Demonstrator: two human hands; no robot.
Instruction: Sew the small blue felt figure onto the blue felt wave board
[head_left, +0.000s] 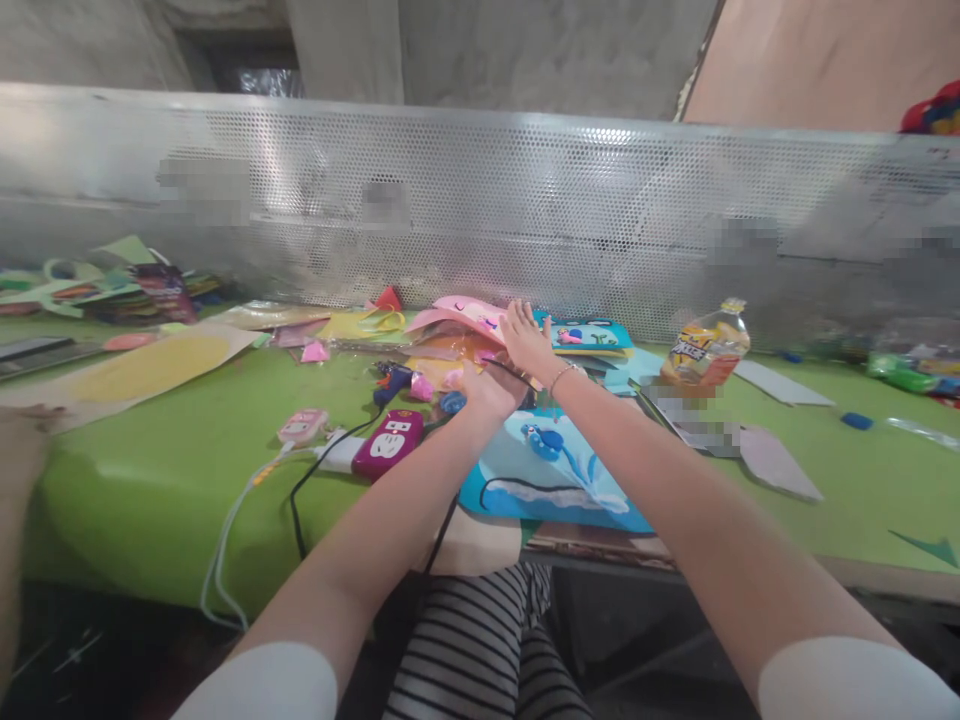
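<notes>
Head: right grip point(527, 345) is splayed against pink sheet point(471, 312).

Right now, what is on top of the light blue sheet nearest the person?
A small blue figure sits on the light blue sheet, with a white wave shape nearer the person. The right forearm covers part of the sheet; anything there is hidden.
</notes>
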